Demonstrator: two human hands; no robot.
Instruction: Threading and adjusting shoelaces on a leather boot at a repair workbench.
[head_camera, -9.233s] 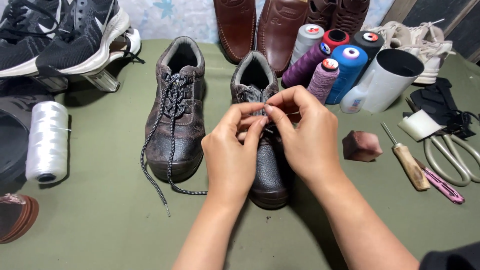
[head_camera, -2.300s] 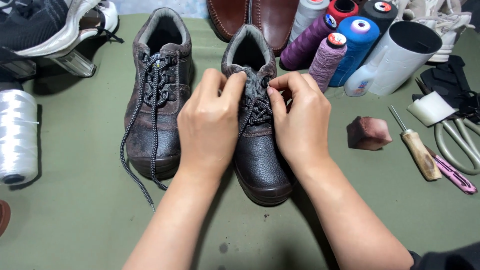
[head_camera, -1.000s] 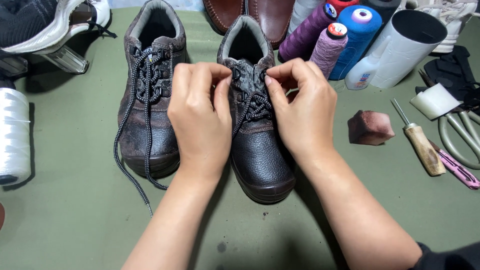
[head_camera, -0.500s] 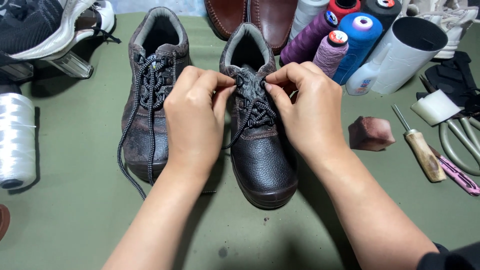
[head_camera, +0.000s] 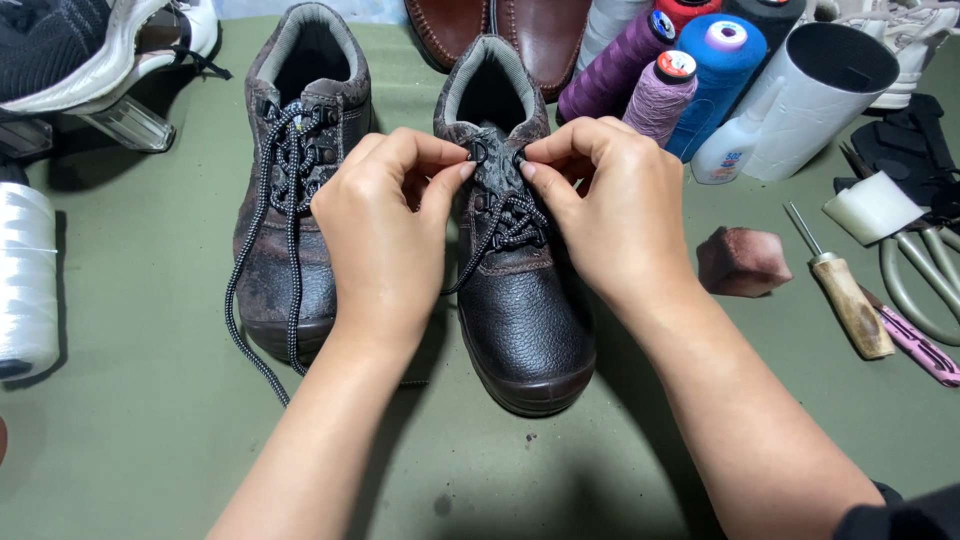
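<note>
While both hands work at its top eyelets, the dark leather boot (head_camera: 525, 300) stands on the green table (head_camera: 140, 440), toe toward the camera. The left hand (head_camera: 385, 240) and right hand (head_camera: 615, 215) each pinch the lace (head_camera: 510, 225) between thumb and forefinger. A matching boot (head_camera: 290, 200) sits just left; thread spools (head_camera: 660, 90) stand behind.
</note>
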